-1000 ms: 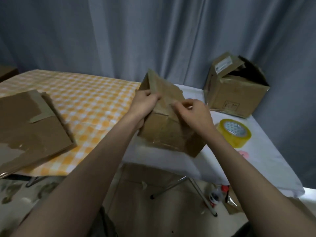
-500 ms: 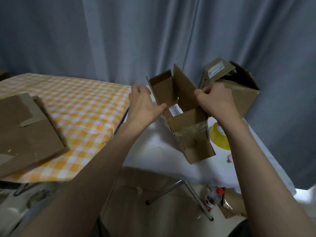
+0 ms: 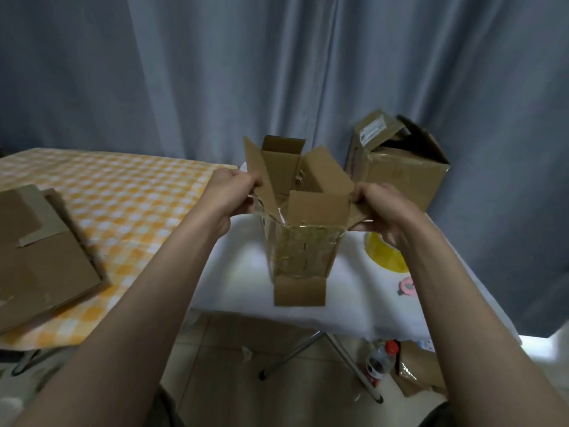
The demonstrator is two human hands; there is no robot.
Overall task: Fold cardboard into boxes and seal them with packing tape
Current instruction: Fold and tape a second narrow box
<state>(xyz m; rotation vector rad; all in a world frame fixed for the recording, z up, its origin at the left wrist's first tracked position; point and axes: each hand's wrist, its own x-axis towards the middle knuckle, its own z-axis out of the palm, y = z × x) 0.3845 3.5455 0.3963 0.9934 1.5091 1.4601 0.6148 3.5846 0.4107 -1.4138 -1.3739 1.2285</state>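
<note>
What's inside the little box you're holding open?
Inside the small cardboard box, held by the left hand and right hand, only brown inner walls and folded flaps show. The near flap covers the bottom, so anything down there is hidden.

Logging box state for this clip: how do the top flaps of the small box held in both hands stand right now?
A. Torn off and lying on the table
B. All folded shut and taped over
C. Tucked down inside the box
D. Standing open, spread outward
D: the small box has its four top flaps up and splayed, with the left hand and right hand each gripping a side flap.
</note>
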